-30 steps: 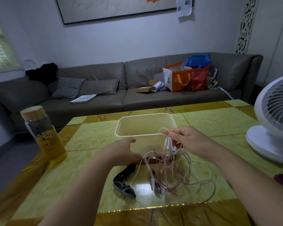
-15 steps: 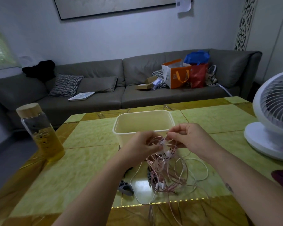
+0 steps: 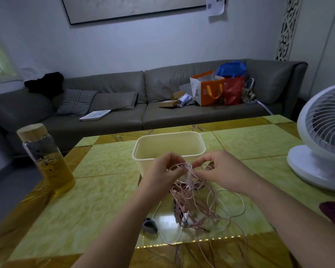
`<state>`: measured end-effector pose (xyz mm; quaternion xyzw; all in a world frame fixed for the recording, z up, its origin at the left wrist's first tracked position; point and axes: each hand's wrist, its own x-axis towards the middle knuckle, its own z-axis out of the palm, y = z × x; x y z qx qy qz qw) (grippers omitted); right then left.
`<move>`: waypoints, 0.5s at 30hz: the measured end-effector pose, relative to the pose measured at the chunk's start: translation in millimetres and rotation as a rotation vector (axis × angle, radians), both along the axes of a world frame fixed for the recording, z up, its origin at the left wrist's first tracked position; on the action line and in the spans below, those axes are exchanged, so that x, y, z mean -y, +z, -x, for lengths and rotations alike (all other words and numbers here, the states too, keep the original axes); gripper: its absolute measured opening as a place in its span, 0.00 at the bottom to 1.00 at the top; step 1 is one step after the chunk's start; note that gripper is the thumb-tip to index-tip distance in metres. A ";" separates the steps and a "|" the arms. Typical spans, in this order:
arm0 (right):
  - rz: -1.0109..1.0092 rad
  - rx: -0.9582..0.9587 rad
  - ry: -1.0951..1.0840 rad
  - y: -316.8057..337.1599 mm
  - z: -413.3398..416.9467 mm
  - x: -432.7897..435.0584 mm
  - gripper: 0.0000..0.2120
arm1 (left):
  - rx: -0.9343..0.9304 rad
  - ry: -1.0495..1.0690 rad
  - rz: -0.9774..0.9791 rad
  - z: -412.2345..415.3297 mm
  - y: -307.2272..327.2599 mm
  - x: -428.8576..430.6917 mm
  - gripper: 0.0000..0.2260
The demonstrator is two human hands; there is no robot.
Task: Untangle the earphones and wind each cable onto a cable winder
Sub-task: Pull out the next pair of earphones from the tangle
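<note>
Above the table [image 3: 104,190], just in front of the tub [image 3: 143,165], both hands hold up the top of the tangle [image 3: 191,202]. The left hand [image 3: 161,171] has its fingers curled and pinches some pink strands. The right hand [image 3: 220,171] pinches, with thumb and forefinger, a spot close by where white and pink strands cross. The two hands are near each other, with only a short piece of cable between them.

The rest of the tangle hangs from the fingers and lies in a heap on the table, with pink cable [image 3: 199,215] and white cable [image 3: 243,206] mixed together. One white loop spreads out to the right. A grey winder [image 3: 149,226] lies on the table just left of the heap, partly hidden behind the left forearm. Something dark lies under the heap, but I cannot tell what it is.

In my judgement the step in hand is the untangling, and it is near its beginning: no cable lies free and nothing is wound on the winder. The next move, I think, calls for finding one free end or one earbud and leading it back through the loops, while the other hand keeps the knot loose. A hard pull would probably only tighten the knot, so the strands should be opened gently and one colour followed at a time
</note>
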<state>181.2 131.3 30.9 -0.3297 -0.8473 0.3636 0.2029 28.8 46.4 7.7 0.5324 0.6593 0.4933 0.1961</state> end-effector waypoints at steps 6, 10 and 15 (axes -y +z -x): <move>-0.074 -0.004 -0.034 -1.2 2.4 0.2 0.05 | 0.033 -0.051 -0.004 -1.5 -1.4 2.3 0.05; -0.074 -0.007 -0.007 -4.4 3.3 -1.5 0.06 | -0.019 -0.125 0.060 -1.2 -0.7 6.2 0.09; 0.063 -0.050 0.043 -4.9 1.8 -2.4 0.08 | -0.092 -0.151 0.054 -4.1 3.9 8.3 0.07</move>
